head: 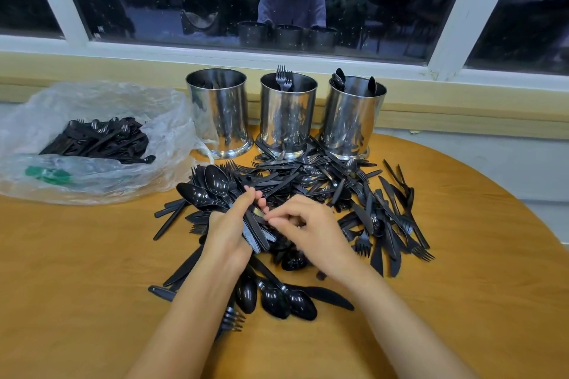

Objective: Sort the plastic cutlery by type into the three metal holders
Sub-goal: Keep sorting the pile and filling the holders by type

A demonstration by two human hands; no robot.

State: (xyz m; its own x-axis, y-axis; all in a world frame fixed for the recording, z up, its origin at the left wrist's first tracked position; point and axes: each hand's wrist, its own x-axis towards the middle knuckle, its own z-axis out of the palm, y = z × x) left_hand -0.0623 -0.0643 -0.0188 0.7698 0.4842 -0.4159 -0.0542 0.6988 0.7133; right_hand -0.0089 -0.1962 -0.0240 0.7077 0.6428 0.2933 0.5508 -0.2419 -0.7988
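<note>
Left hand: you gripped a bundle of spoons, fingers curled round the handles, bowls pointing up and left.
Right hand: your fingers were curled, thumb and forefinger pinching a handle in that bundle.
Pile: mixed black cutlery lay on the table, under your hands.
Holders: forks stood in the middle holder, spoon bowls showed in the right holder; you couldn't tell what the left holder held.
Plastic bag: it held more cutlery, at the left.

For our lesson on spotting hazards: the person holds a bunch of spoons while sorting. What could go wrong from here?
1. The spoon bundle in the left hand is fanned; it may slip as the right hand pinches at it.
2. The spoon holder stands far right, behind the pile; reaching across could scatter pieces.
</note>
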